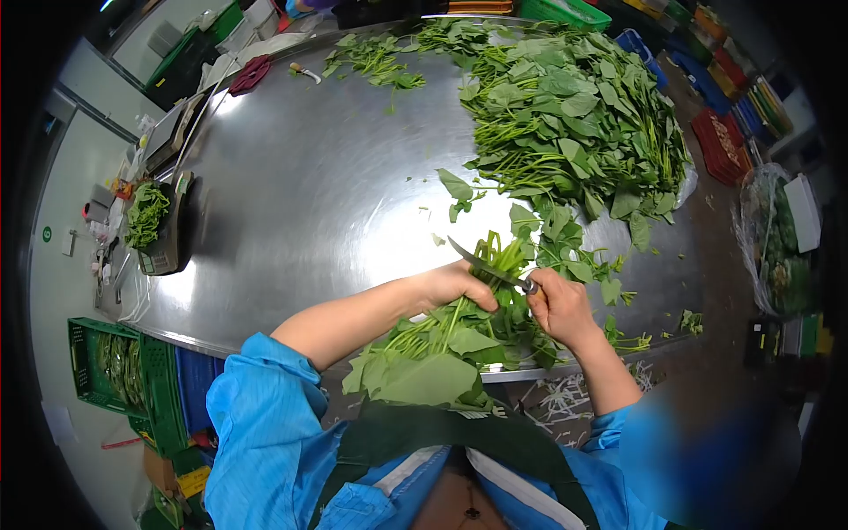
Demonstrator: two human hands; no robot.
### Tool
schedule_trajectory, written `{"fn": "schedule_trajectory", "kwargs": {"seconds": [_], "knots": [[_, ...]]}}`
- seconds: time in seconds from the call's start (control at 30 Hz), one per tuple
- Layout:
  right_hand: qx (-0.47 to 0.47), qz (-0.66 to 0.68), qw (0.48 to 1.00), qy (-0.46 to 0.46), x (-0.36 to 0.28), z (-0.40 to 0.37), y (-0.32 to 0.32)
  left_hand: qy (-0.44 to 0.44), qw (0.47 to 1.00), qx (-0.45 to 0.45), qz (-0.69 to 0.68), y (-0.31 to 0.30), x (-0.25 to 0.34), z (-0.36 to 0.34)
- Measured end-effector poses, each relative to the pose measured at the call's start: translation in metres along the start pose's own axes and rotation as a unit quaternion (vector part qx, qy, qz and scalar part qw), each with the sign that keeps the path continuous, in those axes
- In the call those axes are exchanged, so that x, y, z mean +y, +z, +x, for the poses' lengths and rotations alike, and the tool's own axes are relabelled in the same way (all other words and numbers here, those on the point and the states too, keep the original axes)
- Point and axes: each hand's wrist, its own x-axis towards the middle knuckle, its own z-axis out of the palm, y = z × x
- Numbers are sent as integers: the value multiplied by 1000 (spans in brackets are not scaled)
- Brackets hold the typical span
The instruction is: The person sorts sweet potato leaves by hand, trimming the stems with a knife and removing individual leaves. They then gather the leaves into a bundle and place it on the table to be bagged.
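My left hand (455, 284) grips a bunch of leafy greens (442, 349) by the stems, its leaves hanging over the near edge of the steel table (300, 194). My right hand (558, 305) holds a knife (488, 265) whose blade lies across the stem ends of the bunch. A large heap of loose greens (574, 115) lies just beyond, on the far right of the table.
A scale with greens on it (150, 221) stands at the table's left end. Green and blue crates (132, 371) sit on the floor at left. Stem trimmings (561, 397) litter the floor below the table edge. Bagged produce (777, 238) is at right.
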Motion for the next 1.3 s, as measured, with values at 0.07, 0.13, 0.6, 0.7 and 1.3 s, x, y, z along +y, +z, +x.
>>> {"fn": "schedule_trajectory", "kwargs": {"seconds": [0.07, 0.13, 0.6, 0.7, 1.3], "knots": [[-1, -98, 979, 176, 48, -37, 15, -6, 994, -58, 96, -20, -16, 6], [63, -82, 969, 223, 76, -91, 13, 62, 992, -51, 100, -24, 7, -7], [133, 70, 984, 97, -36, -21, -8, 204, 923, -15, 327, 4, 24, 1], [167, 42, 982, 79, -15, -27, -2, 209, 923, -44, 320, 8, 25, -2], [11, 630, 723, 285, -46, 10, 85, 352, 799, 233, 428, -16, -3, -53]]}}
